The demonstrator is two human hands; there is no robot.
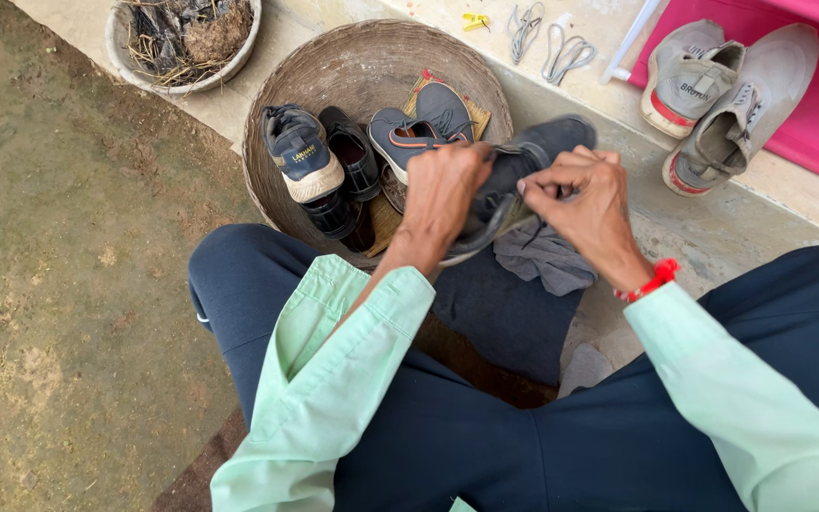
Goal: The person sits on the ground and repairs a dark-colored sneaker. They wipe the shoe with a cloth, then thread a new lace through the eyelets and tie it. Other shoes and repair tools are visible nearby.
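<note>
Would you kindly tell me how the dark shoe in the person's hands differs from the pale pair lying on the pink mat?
The dark shoe is charcoal grey; the pale pair is off-white with red-edged soles. The dark shoe is held up off the ground by the left hand and right hand, above a woven basket; the pale pair rests untouched. Both are sneaker-type shoes.

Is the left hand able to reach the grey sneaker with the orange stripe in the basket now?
Probably not at once: the left hand grips the dark shoe. The grey sneaker lies uncovered just beyond it.
</note>
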